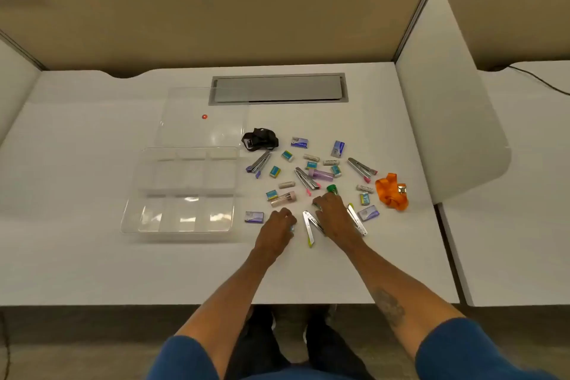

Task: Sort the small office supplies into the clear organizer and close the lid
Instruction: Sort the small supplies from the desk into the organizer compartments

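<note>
Hands, left (279, 225) curled, right (334, 213) spread flat, crowd staplers (310, 227) beside the open organizer (182, 191).

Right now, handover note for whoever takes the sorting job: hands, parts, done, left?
Left hand: curled on the table among the supplies, a small item under its fingers; grip unclear.
Right hand: flat over the staplers near the green-capped tube; holding nothing clearly.
Clear organizer: left of the pile, compartments look empty, lid open behind it.
Done: nothing sorted.
Left: move the staple boxes, erasers, staplers, tubes, orange lanyard and black lanyard in, then close the lid.
</note>
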A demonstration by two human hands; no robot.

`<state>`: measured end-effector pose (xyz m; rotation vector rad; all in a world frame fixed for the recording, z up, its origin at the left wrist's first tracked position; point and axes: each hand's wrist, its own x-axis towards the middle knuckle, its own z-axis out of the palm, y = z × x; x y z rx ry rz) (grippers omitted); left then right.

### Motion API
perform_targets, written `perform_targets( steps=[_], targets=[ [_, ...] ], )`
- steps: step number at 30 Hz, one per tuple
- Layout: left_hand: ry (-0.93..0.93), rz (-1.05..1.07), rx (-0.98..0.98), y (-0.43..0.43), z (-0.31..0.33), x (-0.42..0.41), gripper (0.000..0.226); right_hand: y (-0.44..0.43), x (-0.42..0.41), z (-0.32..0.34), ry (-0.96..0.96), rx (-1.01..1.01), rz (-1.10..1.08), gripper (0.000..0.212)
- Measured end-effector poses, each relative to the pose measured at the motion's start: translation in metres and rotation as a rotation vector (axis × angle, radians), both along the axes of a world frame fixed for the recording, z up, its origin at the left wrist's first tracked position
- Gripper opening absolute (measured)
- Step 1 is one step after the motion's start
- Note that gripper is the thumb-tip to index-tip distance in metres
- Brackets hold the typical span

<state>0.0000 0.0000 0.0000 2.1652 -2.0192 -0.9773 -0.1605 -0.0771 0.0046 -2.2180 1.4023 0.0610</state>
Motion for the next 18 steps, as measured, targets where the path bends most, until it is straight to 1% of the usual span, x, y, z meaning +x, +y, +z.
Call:
perform_targets(
  steps=[1, 5, 7, 11, 14, 18],
  targets=[
    [-0.014, -0.014, 0.002, -0.002, -0.002, -0.001, 0.036, 0.0, 0.002, -0.001, 0.045, -0.018, -0.006, 0.036],
    [-0.008, -0.039, -0.024, -0.006, -0.006, 0.001, 0.034, 0.0, 0.006, -0.007, 0.085, -0.058, -0.042, 0.035],
    [0.007, -0.047, -0.033, -0.008, -0.007, 0.006, 0.033, -0.001, 0.009, -0.008, 0.068, -0.062, -0.077, 0.035],
    [0.033, -0.089, -0.077, -0.011, -0.001, 0.021, 0.036, -0.001, 0.017, -0.004, -0.029, -0.119, -0.168, 0.034],
    [0.027, -0.104, -0.19, -0.018, 0.011, 0.042, 0.035, -0.004, 0.035, 0.004, -0.135, -0.152, -0.144, 0.037],
    [0.012, 0.027, -0.334, -0.027, 0.03, 0.079, 0.033, -0.015, 0.077, 0.022, -0.292, -0.098, -0.112, 0.039]
  ],
)
